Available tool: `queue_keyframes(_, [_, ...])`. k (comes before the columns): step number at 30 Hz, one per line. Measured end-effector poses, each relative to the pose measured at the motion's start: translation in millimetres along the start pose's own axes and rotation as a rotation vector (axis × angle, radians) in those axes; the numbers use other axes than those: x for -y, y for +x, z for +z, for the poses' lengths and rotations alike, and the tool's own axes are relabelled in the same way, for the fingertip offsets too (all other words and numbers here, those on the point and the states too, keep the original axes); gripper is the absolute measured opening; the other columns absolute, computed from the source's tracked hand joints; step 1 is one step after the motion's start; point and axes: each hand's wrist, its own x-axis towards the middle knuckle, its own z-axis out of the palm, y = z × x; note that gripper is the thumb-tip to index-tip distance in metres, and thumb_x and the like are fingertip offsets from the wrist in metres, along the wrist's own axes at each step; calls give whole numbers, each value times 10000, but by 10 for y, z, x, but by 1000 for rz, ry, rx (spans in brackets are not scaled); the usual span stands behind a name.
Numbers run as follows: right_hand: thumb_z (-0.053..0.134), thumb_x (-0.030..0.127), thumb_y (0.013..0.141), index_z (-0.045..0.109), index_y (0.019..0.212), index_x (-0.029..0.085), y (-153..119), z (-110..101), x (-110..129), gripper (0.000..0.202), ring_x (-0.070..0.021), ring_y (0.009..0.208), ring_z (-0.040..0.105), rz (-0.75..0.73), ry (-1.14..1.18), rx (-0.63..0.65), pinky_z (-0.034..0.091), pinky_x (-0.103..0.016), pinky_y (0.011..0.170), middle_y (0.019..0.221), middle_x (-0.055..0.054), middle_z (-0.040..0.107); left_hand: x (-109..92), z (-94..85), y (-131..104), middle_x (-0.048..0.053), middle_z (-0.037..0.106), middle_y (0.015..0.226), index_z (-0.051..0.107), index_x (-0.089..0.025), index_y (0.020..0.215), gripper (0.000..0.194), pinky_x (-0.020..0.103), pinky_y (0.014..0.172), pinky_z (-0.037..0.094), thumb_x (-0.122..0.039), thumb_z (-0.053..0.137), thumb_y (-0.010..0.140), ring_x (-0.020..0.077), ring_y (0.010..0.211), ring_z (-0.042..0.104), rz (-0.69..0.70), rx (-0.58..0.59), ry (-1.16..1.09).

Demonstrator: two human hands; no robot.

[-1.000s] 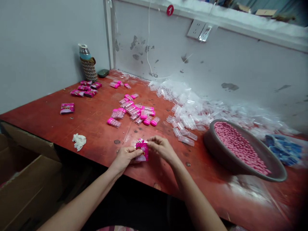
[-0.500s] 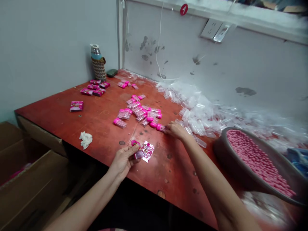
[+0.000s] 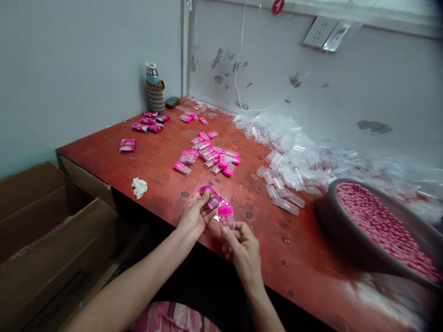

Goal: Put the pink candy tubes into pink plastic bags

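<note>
– Right hand [image 3: 244,249] is coming back from the pile [image 3: 207,154], bringing 1 bottle [image 3: 226,221] toward the left hand [image 3: 192,216].
– Grip?
– Both are pinching: right's holding the bottle's clear end, left's holding a shiny packet [image 3: 215,199] near the table [image 3: 166,193] edge. I'm guessing they're pairing those 2, so the next move's calling for lining them up.
– Room?
– Clear tubes [image 3: 284,175] and a tub [image 3: 325,207] are crowding the right, patchy wall [image 3: 263,69] rising behind.
</note>
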Motion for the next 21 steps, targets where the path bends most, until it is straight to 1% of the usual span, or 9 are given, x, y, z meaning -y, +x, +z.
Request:
queue_keyframes(2, [581,393,735,490,757,189,-3,68,-20,225,-73,366,418,-11,38,-44,322,-161,336,468,61,478,37,31,-37,33,650,679,588,-124,756,128,228,522,529,-169,667,667,126,576,618,-10,16,-28])
queue_keyframes(4, [581,387,739,491,753,190,19,88,-37,217,-76,372,426,-20,61,-50,329,-161,339,467,60,481,70,56,-75,27,640,646,585,-118,727,108,216,529,522,-164,664,670,116,560,608,-13,49,-34])
queue_keyframes(8, [578,371,746,499,757,186,49,85,-85,202,-70,377,438,-30,119,-4,331,-154,336,512,42,540,101,85,-133,18,622,607,579,-111,702,133,189,490,493,-192,675,661,95,509,579,3,158,14])
queue_keyframes(12, [574,360,752,491,757,180,63,86,-148,198,-59,378,439,-16,214,27,322,-143,329,571,24,582,77,95,-161,24,624,620,577,-103,721,169,197,505,490,-222,678,658,99,524,581,8,222,96])
queue_keyframes(15, [578,355,751,482,757,182,58,92,-156,198,-58,375,437,-37,194,-22,332,-146,345,544,37,562,56,95,-165,27,632,643,572,-107,718,175,200,534,495,-221,685,647,106,560,595,39,244,145])
queue_keyframes(18, [587,356,745,476,756,184,39,110,-126,205,-61,368,432,-54,149,-61,340,-154,355,502,54,525,50,95,-160,16,633,652,577,-111,728,191,191,536,487,-186,708,612,96,550,589,73,255,190])
queue_keyframes(21, [597,357,735,475,760,187,30,131,-104,210,-72,372,434,-62,149,-59,338,-162,350,478,61,498,54,99,-160,18,637,672,590,-113,781,217,192,522,474,-179,707,610,88,526,573,51,295,214])
